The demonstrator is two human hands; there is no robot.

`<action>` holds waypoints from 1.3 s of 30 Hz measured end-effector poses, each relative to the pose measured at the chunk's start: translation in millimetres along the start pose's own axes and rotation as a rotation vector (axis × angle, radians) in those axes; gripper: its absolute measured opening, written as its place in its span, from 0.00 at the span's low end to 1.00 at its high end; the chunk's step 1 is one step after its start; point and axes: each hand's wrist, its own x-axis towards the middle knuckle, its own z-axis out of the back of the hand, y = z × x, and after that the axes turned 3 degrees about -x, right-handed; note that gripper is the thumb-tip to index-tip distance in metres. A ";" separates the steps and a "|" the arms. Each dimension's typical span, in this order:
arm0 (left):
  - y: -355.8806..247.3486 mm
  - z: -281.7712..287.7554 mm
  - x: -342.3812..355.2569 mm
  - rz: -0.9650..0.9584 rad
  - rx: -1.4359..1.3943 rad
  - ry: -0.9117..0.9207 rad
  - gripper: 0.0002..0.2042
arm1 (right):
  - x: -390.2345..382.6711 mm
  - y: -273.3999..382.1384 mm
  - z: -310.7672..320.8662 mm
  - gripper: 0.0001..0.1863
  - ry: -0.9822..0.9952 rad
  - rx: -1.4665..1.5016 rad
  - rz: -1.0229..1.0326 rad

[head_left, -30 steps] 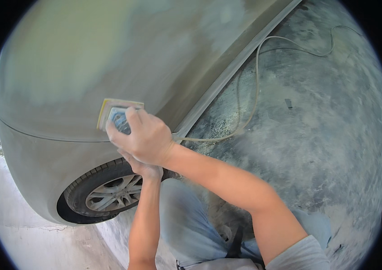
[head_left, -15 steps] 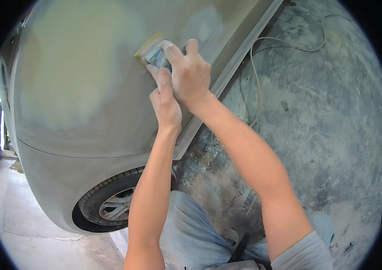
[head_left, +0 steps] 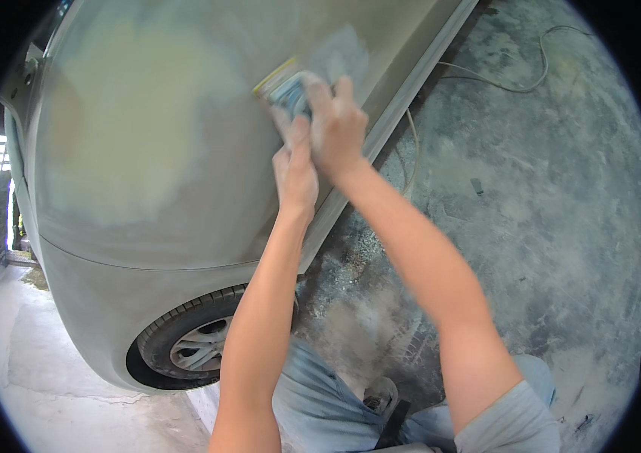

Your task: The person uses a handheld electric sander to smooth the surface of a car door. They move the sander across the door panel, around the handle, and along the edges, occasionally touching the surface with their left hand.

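A blue-grey sanding block (head_left: pixel 288 94) with a yellow-edged face lies flat against the car door panel (head_left: pixel 237 181). My right hand (head_left: pixel 335 136) is wrapped over its near right end, with the fingers closed round it. Just left of that, my left hand (head_left: pixel 296 177) presses its thumb and fingers to the block's near side. The two hands almost touch, and motion blurs the fingertips. Under the block the panel is dull grey. A broad pale-yellow patch (head_left: pixel 124 121) spreads to the left of it, and a lighter grey patch (head_left: pixel 339 57) shows beyond my right hand.
Below the door are the wheel arch and a tyre on a silver wheel (head_left: pixel 199 347). The car's sill (head_left: pixel 418 79) runs diagonally on the right. A thin pale hose (head_left: pixel 520 89) curves over the dusty floor (head_left: pixel 532 226); its ends are not visible. My knees are close below.
Both hands and the block have shifted right and slightly down across the panel. The near loop of hose has drawn in toward the sill.
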 end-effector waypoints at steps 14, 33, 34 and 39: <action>77.9 16.5 -14.2 -0.049 -0.195 0.062 0.34 | -51.8 -25.8 -5.3 0.28 -0.032 -0.003 0.154; 161.5 90.6 -122.5 -0.184 -0.126 -0.238 0.37 | -185.4 18.8 -6.1 0.33 0.151 0.131 0.173; 158.7 83.9 -115.0 -0.151 -0.157 -0.189 0.34 | -177.5 9.8 -6.4 0.33 0.130 0.107 0.159; 118.4 20.2 -52.4 -0.030 -0.176 -0.065 0.30 | -118.4 -42.9 -0.6 0.32 0.066 -0.091 0.089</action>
